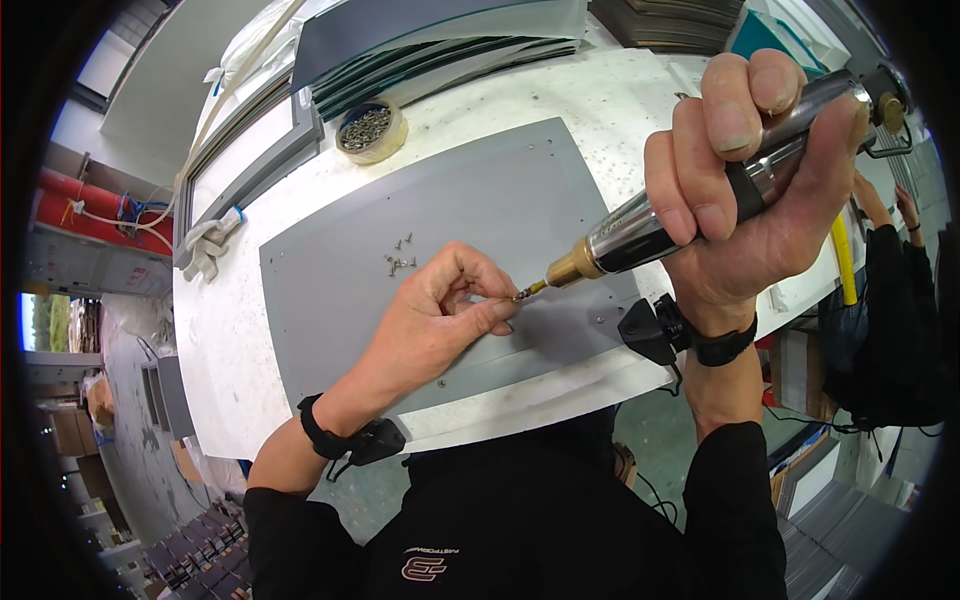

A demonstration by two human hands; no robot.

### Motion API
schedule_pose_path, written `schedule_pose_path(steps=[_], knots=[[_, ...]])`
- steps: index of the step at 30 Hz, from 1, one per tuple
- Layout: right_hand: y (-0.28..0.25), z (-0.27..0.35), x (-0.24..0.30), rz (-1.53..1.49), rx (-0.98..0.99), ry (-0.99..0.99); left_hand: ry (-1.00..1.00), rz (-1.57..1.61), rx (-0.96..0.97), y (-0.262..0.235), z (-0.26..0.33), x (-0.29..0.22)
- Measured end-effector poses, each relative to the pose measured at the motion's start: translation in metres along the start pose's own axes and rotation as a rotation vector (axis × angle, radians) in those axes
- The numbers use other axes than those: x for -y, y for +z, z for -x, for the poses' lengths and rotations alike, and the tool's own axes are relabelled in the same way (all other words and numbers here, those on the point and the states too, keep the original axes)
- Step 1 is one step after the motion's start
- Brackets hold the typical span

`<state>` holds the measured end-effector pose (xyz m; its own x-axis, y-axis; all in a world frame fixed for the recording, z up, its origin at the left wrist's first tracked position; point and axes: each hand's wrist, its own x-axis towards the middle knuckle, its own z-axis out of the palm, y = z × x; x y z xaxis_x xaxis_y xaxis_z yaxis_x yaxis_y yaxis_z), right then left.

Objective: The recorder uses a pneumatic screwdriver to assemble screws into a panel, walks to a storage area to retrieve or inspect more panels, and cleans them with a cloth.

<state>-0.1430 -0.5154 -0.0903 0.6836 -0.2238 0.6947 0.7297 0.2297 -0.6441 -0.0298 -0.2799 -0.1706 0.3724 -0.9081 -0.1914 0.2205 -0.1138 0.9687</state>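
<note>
**A:** Right hand [760, 170]?

**B:** Wrapped in a full fist around a chrome-bodied power screwdriver [700, 190], held at a slant, brass nose and bit [530, 291] pointing down-left toward the left hand. Black wrist strap [700, 340] below the fist.

**A:** Left hand [440, 320]?

**B:** Resting on the grey metal panel [420, 230], thumb and forefinger pinched narrow right at the bit's tip. Probably closed on a small screw [517, 297], though too tiny and too covered by the fingertips to state firmly.

**A:** Position of that screw relative to the fingers?

**B:** Between the pads of thumb and forefinger, touching the end of the bit, just above the panel's surface near its lower right part.

**A:** Handling character?

**B:** Judged light, hard, smooth and easy to drop or roll; best gripped by the shank just beneath the head, leaving the head free for the bit. Driver judged dense and slick along the chrome barrel; firm grip taken at mid-body, well behind the nose.

**A:** Surroundings?

**B:** A loose scatter of spare screws [398, 258] on the panel, near the left knuckles. A tape roll [371, 132] filled with more screws farther back on the white table [230, 330]. Stacked dark sheets [440, 50] beyond. Another person's hands at the far right edge.
</note>
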Motion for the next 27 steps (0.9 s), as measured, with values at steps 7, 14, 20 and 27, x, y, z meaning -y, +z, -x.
schedule_pose_path(steps=[7,14,20,27], knots=[[-0.007,0.002,-0.006,-0.108,0.018,-0.101,0.016,0.072,-0.005,0.012,-0.005,0.002],[-0.012,0.007,0.013,0.038,0.015,-0.021,0.15,-0.447,0.039,0.044,-0.03,-0.002],[-0.012,0.018,0.015,0.165,-0.033,0.069,0.27,-0.527,0.111,0.063,-0.05,0.009],[-0.009,0.028,0.01,0.22,0.017,0.064,0.251,-0.548,0.116,0.063,-0.049,0.006]])
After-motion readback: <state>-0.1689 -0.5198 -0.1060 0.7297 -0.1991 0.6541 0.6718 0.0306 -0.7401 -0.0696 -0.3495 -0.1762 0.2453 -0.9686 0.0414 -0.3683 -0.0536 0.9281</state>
